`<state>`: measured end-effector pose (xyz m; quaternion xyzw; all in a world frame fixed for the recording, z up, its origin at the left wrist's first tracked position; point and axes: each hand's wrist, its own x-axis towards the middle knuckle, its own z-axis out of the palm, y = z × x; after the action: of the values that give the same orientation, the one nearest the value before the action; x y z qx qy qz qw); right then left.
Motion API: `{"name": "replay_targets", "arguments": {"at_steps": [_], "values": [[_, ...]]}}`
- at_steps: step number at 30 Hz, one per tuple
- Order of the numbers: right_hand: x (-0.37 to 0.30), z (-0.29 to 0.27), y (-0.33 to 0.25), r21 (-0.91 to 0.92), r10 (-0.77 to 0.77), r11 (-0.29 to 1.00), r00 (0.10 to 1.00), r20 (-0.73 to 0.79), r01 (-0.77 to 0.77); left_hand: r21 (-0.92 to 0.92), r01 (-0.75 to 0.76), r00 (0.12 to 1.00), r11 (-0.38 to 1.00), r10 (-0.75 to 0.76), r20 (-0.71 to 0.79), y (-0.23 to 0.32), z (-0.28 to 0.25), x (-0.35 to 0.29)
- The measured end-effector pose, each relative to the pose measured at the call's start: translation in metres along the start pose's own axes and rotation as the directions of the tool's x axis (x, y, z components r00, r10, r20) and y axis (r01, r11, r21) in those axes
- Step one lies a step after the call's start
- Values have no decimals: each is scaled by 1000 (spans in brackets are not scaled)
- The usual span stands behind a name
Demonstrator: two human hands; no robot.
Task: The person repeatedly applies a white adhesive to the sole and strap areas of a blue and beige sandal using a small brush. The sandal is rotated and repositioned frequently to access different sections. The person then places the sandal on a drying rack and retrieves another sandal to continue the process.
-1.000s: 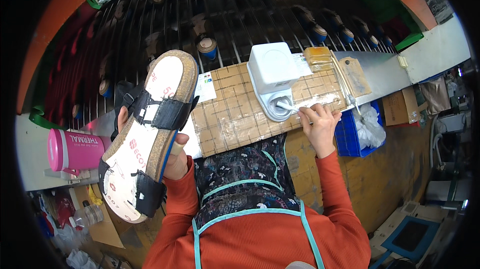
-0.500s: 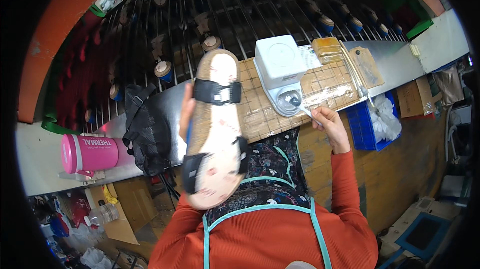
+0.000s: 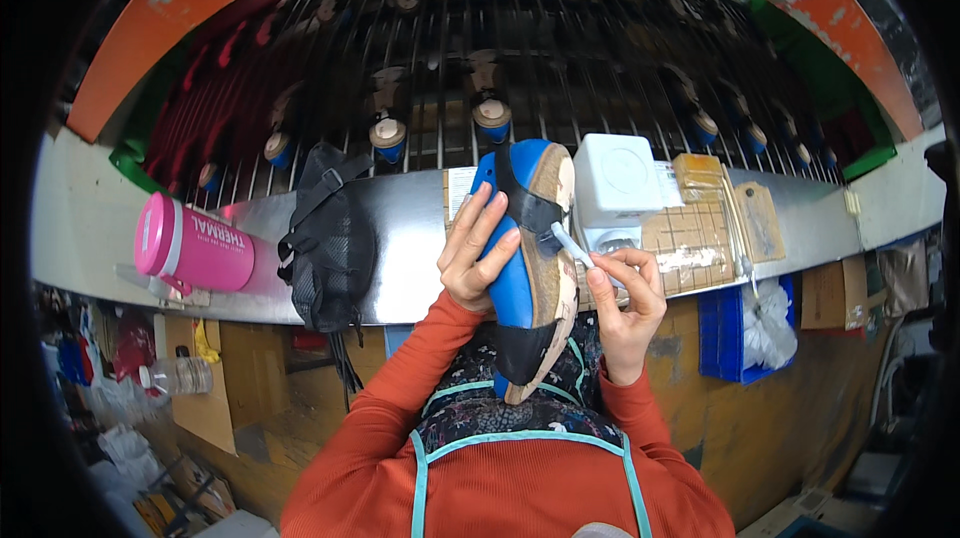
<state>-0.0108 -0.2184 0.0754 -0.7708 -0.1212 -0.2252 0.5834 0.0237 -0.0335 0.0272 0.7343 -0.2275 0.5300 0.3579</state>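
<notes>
Here's the left hand, fingers spread against the blue form, holding the sandal on edge between the 2 hands, over the near rim of the bench, footbed turned right. The right hand is upright, thumb and fingers pinching 1 white stick, its tip at the black strap. Over left, pale lettering marks the pink jug.

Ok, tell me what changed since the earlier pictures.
The left hand, still holding the sandal, moved it right and turned it on its side. The right hand brought the white stick from the white container leftward to the sandal. The white container, pink jug and black bag stayed put.
</notes>
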Motion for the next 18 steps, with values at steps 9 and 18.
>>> {"name": "replay_targets", "arguments": {"at_steps": [9, 18], "values": [[22, 13, 8, -220, -68, 975, 992, -111, 42, 54, -24, 999, 998, 22, 33, 3, -17, -8], [37, -5, 1, -398, -306, 861, 947, 92, 317, 64, -21, 998, 998, 18, 56, 2, -24, -4]]}}
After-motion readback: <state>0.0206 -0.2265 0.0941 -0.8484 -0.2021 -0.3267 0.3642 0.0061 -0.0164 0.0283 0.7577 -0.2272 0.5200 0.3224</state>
